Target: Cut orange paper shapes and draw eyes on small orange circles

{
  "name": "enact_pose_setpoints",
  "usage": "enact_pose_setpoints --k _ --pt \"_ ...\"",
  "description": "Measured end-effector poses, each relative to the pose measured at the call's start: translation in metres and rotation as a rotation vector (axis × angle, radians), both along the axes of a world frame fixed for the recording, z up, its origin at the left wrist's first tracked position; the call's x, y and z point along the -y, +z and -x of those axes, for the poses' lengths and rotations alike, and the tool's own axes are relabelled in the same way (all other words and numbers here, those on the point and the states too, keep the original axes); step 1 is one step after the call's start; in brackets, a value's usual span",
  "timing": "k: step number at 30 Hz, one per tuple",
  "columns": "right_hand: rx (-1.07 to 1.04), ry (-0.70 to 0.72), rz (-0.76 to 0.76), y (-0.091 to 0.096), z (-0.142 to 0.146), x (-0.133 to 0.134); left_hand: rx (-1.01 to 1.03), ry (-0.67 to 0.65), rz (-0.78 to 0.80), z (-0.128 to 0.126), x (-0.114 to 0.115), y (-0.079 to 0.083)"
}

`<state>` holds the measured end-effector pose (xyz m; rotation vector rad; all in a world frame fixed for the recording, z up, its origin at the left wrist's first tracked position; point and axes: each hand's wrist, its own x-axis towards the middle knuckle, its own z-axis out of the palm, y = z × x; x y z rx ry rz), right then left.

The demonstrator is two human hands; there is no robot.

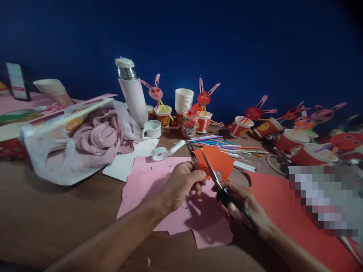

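My left hand [185, 181] pinches the lower left edge of a piece of orange paper [222, 162] with a jagged outline. In my right hand [246, 206] is a pair of black-handled scissors [235, 206], its fingers wrapped around the handles. The scissor blades lie across the orange paper, pointing up and to the left. Both hands are raised over a pink sheet of paper [159, 196], which has ragged edges and small scraps on it. To the right a large red sheet [272, 200] lies on the table.
Behind my hands are colored sticks [215, 141], a tape roll [159, 153], a white mug [151, 129] and a white flask [132, 94]. Rabbit-faced paper cups [204, 122] line the back and right. A plastic bag [56, 166] with pink cloth sits on the left.
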<state>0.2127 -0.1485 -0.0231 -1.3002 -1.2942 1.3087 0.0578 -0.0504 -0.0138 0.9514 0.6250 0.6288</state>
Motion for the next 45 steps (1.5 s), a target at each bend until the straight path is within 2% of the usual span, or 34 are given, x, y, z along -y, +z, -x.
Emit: enact_pose_setpoints --k 9,16,22,31,36,45 --pt "0.077 0.012 -0.047 0.005 0.000 -0.001 -0.004 0.008 0.002 -0.001 0.000 0.001" --pt "-0.039 0.019 0.011 -0.001 -0.002 0.001 -0.006 0.015 0.007 -0.001 0.000 0.004" --pt "-0.042 0.038 -0.001 -0.002 -0.004 0.000 -0.015 0.006 -0.003 -0.001 0.000 0.004" --pt "0.014 0.017 0.085 0.008 -0.006 -0.001 -0.009 -0.003 -0.001 -0.001 -0.001 0.001" --pt "0.056 0.004 0.060 0.011 -0.007 -0.002 -0.006 -0.013 -0.022 0.000 -0.002 -0.001" --pt "0.081 0.045 0.075 0.003 -0.014 -0.001 -0.041 -0.045 -0.018 0.001 -0.004 0.000"
